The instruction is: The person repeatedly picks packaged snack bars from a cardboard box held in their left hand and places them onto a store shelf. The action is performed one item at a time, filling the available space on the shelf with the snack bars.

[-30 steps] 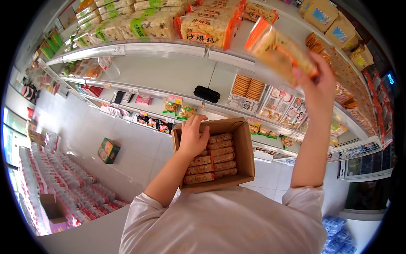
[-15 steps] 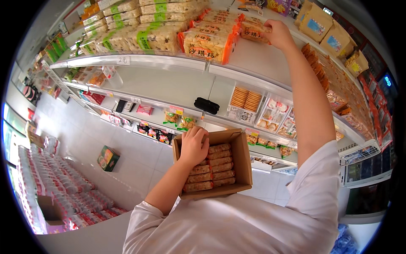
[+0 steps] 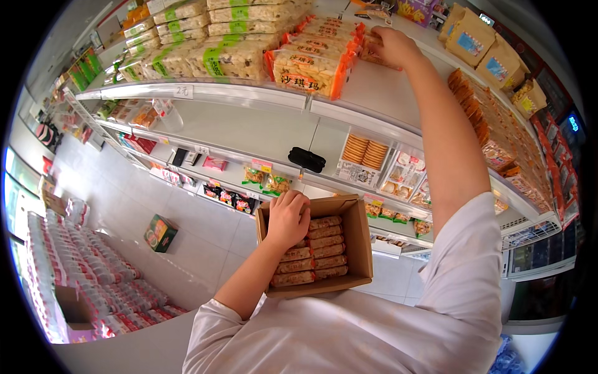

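Against my body stands an open cardboard box (image 3: 359, 249) with rows of small wrapped snack bars (image 3: 327, 251) inside. My left hand (image 3: 288, 219) is closed over its left wall, the fingertips out of sight. My right arm reaches up to the top shelf, where my right hand (image 3: 397, 48) grips a snack cake packet (image 3: 375, 53) in orange and clear wrapping. That packet lies at the right end of a row of similar orange-edged packets (image 3: 308, 71), and my fingers partly cover it.
Green-striped snack cakes (image 3: 230, 57) are stacked left on the shelf. Bagged snacks (image 3: 492, 124) and brown paper packs (image 3: 467, 40) stand right. Lower shelves hold round biscuits (image 3: 363, 153) and a black object (image 3: 306, 159). A dark green box (image 3: 160, 233) and bottle packs (image 3: 87, 268) are on the floor.
My right hand has moved slightly left and farther back over the packet, covering more of it. My left hand keeps its hold on the box.
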Available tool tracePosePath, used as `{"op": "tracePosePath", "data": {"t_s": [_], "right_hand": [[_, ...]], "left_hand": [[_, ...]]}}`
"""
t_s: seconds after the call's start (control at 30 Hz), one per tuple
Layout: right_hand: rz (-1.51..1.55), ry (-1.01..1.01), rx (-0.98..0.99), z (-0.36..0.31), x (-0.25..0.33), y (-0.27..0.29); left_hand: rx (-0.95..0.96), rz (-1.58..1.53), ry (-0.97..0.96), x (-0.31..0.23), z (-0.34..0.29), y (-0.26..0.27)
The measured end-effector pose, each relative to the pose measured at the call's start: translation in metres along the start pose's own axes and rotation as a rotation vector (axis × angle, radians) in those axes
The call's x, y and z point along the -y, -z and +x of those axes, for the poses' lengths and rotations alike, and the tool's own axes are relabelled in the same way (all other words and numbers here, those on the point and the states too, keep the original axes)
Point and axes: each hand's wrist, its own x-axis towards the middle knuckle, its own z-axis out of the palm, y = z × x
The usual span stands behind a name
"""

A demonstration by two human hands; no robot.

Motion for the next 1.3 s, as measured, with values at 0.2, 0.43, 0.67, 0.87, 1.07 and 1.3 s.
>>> {"op": "tracePosePath", "data": {"t_s": [0.2,0.43,0.67,0.87,1.07,1.3], "right_hand": [[-0.094,-0.018,-0.022,0.006,0.014,-0.010],[-0.078,0.153,-0.255,0.008,-0.009,-0.044],[0.146,0.099,-0.162,0.013,-0.011,-0.038],[-0.103,-0.136,-0.234,-0.010,0.010,-0.019],[0.168,-0.228,-0.264,0.003,-0.027,-0.046],[0.051,-0.152,-0.029,0.002,0.004,-0.030]], "left_hand": [[0.015,0.016,0.010,0.000,0.002,0.002],[0.019,-0.002,0.009,-0.002,0.001,0.002],[0.026,0.009,0.006,0.000,-0.001,0.002],[0.002,0.003,-0.002,0.001,-0.004,0.003],[-0.009,-0.015,-0.019,-0.001,-0.002,0.001],[0.015,-0.003,0.008,0.000,-0.006,0.004]]}}
